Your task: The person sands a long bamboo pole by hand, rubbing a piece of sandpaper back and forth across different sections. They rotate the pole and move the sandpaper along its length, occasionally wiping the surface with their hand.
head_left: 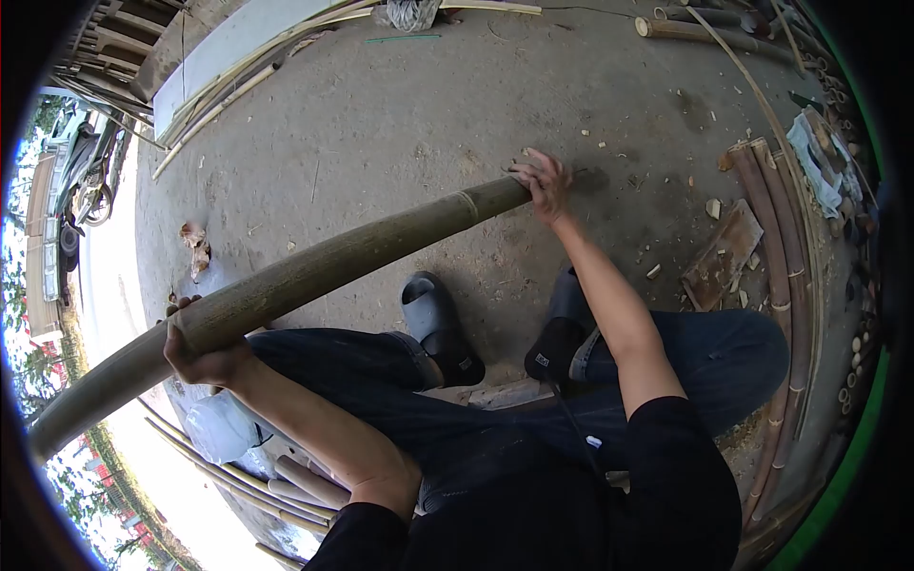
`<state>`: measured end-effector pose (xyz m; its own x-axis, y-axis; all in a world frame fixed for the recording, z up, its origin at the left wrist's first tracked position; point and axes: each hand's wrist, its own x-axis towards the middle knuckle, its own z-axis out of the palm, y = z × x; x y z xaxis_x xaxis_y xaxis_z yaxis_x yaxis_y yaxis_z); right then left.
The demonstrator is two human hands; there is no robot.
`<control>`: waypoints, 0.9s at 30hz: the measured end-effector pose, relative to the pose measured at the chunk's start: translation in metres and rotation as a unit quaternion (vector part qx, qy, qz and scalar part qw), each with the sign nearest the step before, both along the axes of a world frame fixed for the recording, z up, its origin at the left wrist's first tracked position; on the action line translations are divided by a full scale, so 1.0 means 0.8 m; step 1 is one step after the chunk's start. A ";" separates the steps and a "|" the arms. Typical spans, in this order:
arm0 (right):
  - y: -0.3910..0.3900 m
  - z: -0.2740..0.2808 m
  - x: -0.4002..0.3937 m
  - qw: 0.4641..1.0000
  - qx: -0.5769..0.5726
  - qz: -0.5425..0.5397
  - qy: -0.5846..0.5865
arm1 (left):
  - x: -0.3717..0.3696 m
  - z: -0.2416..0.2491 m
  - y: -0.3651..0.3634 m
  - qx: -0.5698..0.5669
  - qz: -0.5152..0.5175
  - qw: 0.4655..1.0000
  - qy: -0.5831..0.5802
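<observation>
A thick greenish-brown bamboo pole (333, 262) slants across the view, from the lower left edge up to the centre right. My left hand (205, 354) is wrapped round it from below, near its lower left part. At the pole's upper right end, my right hand (545, 186) touches the end, with its fingers spread and partly bent. The pole is held above my knees and the concrete floor (362, 162). A pale ring-like node (466, 206) shows close to the right end.
Long bamboo poles (776, 247) lie at the right beside a flat wooden piece (725, 252) and chips. Split strips (224, 107) lie upper left. A clear plastic bag (221, 428) sits by my left forearm. My sandalled feet (438, 324) rest on the floor. A motorbike (95, 195) stands outside.
</observation>
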<state>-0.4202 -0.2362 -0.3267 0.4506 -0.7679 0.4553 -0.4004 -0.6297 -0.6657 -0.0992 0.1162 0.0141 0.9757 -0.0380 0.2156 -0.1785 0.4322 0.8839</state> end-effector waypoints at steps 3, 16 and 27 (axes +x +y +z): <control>-0.020 -0.028 -0.027 0.997 -0.018 0.046 0.058 | -0.004 -0.005 0.004 -0.026 -0.038 0.999 -0.001; 0.025 0.031 0.011 0.997 0.020 0.058 -0.036 | -0.010 0.005 0.001 -0.004 -0.014 1.000 -0.024; 0.141 0.141 0.081 0.989 -0.034 0.138 -0.040 | -0.016 0.016 -0.002 0.010 0.010 1.000 -0.020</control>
<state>-0.3556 -0.1232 -0.2135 0.5998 -0.5868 0.5439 -0.1550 -0.7521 -0.6406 -0.1119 0.1145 0.0267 0.9670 -0.0235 0.2538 -0.2221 0.4104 0.8844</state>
